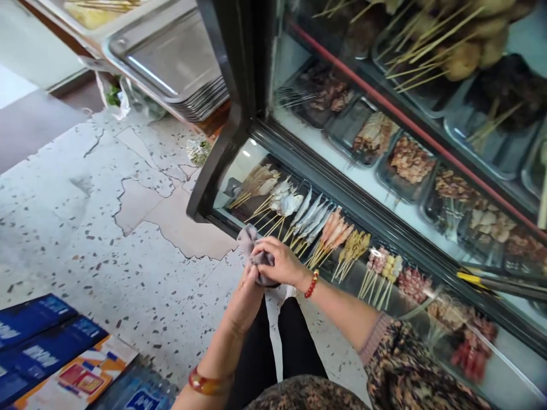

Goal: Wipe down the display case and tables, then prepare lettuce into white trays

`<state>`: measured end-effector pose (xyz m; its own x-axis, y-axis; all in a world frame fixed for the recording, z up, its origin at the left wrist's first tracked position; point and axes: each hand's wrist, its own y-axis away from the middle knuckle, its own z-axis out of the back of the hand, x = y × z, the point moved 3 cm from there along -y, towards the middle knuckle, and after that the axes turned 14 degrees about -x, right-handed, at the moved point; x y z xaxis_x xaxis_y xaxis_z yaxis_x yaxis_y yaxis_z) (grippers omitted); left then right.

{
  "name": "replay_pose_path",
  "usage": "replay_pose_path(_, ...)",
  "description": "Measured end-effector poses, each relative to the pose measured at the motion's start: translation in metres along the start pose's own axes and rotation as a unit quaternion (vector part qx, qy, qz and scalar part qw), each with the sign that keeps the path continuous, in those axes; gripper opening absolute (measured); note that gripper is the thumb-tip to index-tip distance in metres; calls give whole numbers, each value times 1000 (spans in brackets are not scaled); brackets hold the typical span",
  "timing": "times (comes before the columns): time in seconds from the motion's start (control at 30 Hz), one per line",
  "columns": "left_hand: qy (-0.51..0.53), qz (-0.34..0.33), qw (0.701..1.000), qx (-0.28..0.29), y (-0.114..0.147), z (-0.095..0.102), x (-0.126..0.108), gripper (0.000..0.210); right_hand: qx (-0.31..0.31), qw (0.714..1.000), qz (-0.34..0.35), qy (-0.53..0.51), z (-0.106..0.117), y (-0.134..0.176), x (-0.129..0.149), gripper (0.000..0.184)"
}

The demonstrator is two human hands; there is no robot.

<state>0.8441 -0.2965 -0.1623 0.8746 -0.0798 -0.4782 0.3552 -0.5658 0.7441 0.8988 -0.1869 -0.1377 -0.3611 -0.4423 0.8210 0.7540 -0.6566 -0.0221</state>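
Observation:
Both of my hands are closed around a crumpled greyish cloth (247, 238), whose upper end sticks out past my fingers. My left hand (249, 280) grips it from below, and a brown bangle sits on that wrist. From the right, my right hand (278, 261) wraps over the cloth, with a red bead bracelet on the wrist. Just beyond my hands is the lower glass of a display case. Behind that glass lie skewered fish (308, 213), orange-pink skewers (332, 234) and several other skewers in a row.
The dark frame (245, 134) of the display case rises ahead. Trays of meat (411, 162) stand on its upper shelf. Tongs with a yellow part (474, 279) lie on its ledge. Stacked metal trays (171, 57) stand upper left, blue boxes (38, 341) lower left, on a speckled, patched floor (85, 239).

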Motion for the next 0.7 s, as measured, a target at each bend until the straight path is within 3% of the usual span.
replay_pose_path(0.1, -49, -27, 998, 21, 15, -16, 8, 64, -90, 989, 43, 111, 53, -31, 1, 25)
replay_pose_path(0.2, -116, 31, 993, 18, 28, -8, 40, 66, -177, 952, 51, 245, 101, -53, -22, 35)
replay_pose_path(0.33, -167, 97, 981, -6, 40, 10, 93, 68, -185, 922, 24, 340, 132, -43, -77, 46)
replay_pose_path(0.43, -193, 96, 977, -7, 45, 4, 114, 68, -147, 929, 59, 334, 128, 2, -107, 42)
replay_pose_path(0.53, -225, 79, 971, 4, 50, -13, 121, 67, -109, 945, 59, 302, 115, 75, -129, 33)
replay_pose_path(0.6, -241, 69, 968, 8, 52, -22, 124, 67, -101, 957, 20, 272, 108, 134, -144, 26)
replay_pose_path(0.7, -259, 68, 963, 1, 55, -28, 137, 69, -152, 956, -93, 231, 114, 225, -163, 18)
